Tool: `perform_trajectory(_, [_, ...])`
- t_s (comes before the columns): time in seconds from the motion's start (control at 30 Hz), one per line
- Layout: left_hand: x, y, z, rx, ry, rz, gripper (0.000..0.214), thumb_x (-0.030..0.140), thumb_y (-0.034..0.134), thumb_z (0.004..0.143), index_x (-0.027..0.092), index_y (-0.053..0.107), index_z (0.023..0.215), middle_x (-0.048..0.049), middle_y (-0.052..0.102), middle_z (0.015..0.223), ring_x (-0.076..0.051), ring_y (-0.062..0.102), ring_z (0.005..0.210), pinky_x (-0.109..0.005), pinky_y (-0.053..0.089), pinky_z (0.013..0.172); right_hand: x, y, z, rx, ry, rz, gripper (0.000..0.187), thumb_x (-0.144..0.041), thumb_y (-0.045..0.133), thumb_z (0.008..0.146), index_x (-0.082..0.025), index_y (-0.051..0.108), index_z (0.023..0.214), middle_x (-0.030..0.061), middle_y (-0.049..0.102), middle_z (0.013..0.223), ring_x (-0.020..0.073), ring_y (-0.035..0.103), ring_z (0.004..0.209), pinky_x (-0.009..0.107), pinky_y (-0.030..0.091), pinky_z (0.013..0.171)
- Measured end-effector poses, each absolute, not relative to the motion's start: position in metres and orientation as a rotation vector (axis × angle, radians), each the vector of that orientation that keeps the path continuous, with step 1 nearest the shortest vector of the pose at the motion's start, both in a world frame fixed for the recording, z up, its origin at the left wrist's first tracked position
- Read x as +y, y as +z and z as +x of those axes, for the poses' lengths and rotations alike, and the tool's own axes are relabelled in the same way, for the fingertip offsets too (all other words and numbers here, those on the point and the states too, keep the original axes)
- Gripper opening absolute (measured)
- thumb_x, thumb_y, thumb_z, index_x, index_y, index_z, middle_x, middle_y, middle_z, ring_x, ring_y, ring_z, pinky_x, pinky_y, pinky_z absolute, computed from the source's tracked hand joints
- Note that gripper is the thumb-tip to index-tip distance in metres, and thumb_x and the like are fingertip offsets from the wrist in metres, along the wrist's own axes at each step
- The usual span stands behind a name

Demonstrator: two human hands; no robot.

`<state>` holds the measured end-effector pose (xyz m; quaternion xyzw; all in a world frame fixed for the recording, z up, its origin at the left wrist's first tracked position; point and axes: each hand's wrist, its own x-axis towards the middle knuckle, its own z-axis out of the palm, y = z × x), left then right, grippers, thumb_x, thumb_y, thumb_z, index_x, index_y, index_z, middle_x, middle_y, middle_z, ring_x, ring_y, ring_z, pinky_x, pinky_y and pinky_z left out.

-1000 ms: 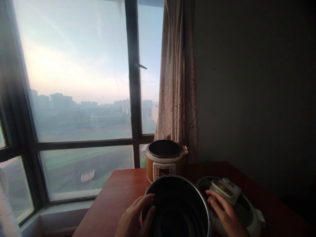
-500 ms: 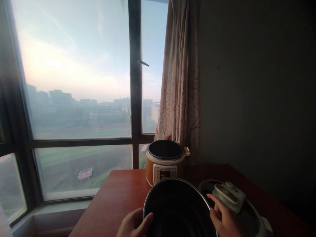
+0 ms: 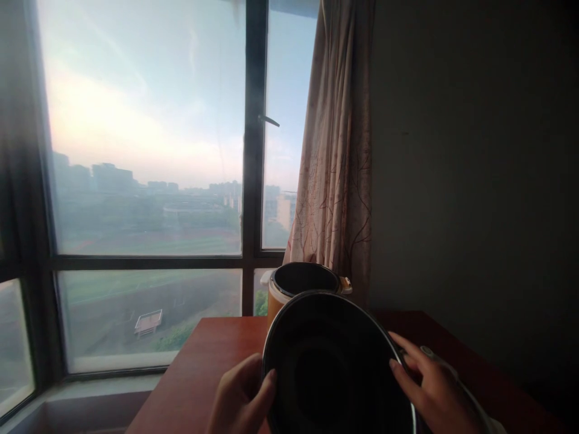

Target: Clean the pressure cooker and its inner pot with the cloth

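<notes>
A dark round inner pot [image 3: 332, 367] with a metal rim is raised in front of me, its mouth tilted toward the camera. My left hand [image 3: 242, 398] grips its left rim with the thumb over the edge. My right hand [image 3: 434, 389] holds the right side, fingers spread along the rim. Behind the pot stands an orange and white cooker body [image 3: 294, 283] with its lid off, partly hidden by the pot. The cooker's lid [image 3: 470, 398] lies on the table under my right hand, mostly hidden.
A reddish wooden table [image 3: 212, 361] carries the cooker. A large window [image 3: 145, 181] with a dark frame fills the left. A patterned curtain [image 3: 337, 157] hangs beside a dark wall [image 3: 474, 181] on the right.
Both hands have lifted the pot and tilted its mouth toward me; it now covers the cooker's front panel. The view has shifted slightly.
</notes>
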<state>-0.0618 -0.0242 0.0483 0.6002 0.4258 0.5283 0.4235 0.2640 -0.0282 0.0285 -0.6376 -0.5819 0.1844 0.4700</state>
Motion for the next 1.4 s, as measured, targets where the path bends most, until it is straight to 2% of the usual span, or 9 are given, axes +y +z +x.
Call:
perform_trajectory(0.13, [0.009,0.103,-0.062,1.112,1.536,1.729,0.041,0.055,0.065,0.078,0.019,0.054,0.061,0.0034,0.044,0.057,-0.012,0.04,0.056,-0.022,0.032,0.051,0.0,0.099,0.264,-1.49,0.293,-1.452,0.063,-0.054,0.049,0.088,-0.018,0.056,0.14,0.0081,0.079,0.097,0.0262,0.074,0.092,0.034,0.055,0.081])
perform_trajectory(0.27, [0.073,0.155,-0.056,1.365,1.678,1.985,0.034,0.041,0.055,0.079,0.022,0.041,0.055,0.0055,0.035,0.053,-0.011,0.035,0.054,-0.024,0.025,0.051,0.048,0.156,0.255,-1.584,-0.115,-1.496,0.062,-0.043,0.046,0.089,-0.019,0.051,0.146,0.0007,0.073,0.073,0.0234,0.069,0.07,0.032,0.049,0.068])
perform_trajectory(0.33, [0.104,0.17,-0.051,1.563,1.665,2.071,0.036,0.038,0.052,0.079,0.022,0.034,0.054,0.0056,0.032,0.052,-0.012,0.032,0.054,-0.026,0.023,0.053,0.075,0.174,0.251,-1.618,-0.257,-1.61,0.059,-0.036,0.045,0.091,-0.022,0.048,0.149,0.0005,0.073,0.075,0.0231,0.07,0.073,0.031,0.047,0.069])
perform_trajectory(0.4, [0.131,0.179,-0.047,1.749,1.587,2.111,0.034,0.039,0.05,0.082,0.022,0.036,0.055,0.0049,0.036,0.054,-0.012,0.034,0.055,-0.027,0.024,0.054,0.1,0.183,0.248,-1.628,-0.329,-1.708,0.058,-0.031,0.045,0.091,-0.025,0.048,0.149,0.003,0.076,0.086,0.0245,0.071,0.084,0.032,0.047,0.074])
perform_trajectory(0.57, [0.173,0.179,-0.046,1.899,1.446,2.105,0.031,0.043,0.05,0.085,0.023,0.051,0.061,-0.0005,0.053,0.061,-0.017,0.048,0.059,-0.029,0.026,0.056,0.146,0.18,0.239,-1.634,-0.332,-1.794,0.055,-0.03,0.049,0.091,-0.028,0.053,0.145,0.0073,0.077,0.109,0.0275,0.071,0.1,0.033,0.048,0.079])
perform_trajectory(0.77, [0.194,0.17,-0.053,2.008,1.346,2.072,0.033,0.045,0.047,0.089,0.022,0.065,0.075,-0.0082,0.07,0.081,-0.024,0.064,0.076,-0.031,0.035,0.061,0.171,0.173,0.23,-1.654,-0.291,-1.86,0.058,-0.03,0.05,0.091,-0.03,0.048,0.149,0.0066,0.076,0.112,0.0264,0.07,0.103,0.032,0.049,0.081])
perform_trajectory(1.03, [0.208,0.162,-0.047,2.033,1.141,2.025,0.035,0.043,0.048,0.091,0.018,0.071,0.082,-0.014,0.075,0.088,-0.027,0.069,0.085,-0.034,0.046,0.071,0.186,0.176,0.235,-1.728,-0.219,-1.919,0.043,-0.026,0.053,0.093,-0.029,0.06,0.136,0.0071,0.073,0.118,0.0277,0.067,0.111,0.036,0.051,0.088])
perform_trajectory(1.2, [0.217,0.163,-0.047,2.038,1.016,2.049,0.034,0.035,0.061,0.084,0.017,0.069,0.111,-0.0112,0.077,0.089,-0.025,0.072,0.086,-0.031,0.049,0.073,0.196,0.163,0.235,-1.845,-0.099,-1.93,0.034,-0.04,0.062,0.097,-0.02,0.062,0.125,0.0079,0.066,0.122,0.0231,0.066,0.106,0.045,0.055,0.091])
perform_trajectory(1.4, [0.228,0.144,-0.047,2.045,0.868,2.127,0.03,0.03,0.059,0.081,0.021,0.075,0.104,-0.0139,0.077,0.101,-0.029,0.073,0.094,-0.034,0.052,0.075,0.207,0.137,0.235,-1.923,0.015,-1.927,0.033,-0.038,0.064,0.097,-0.02,0.062,0.125,0.0078,0.063,0.126,0.0232,0.065,0.107,0.044,0.056,0.09])
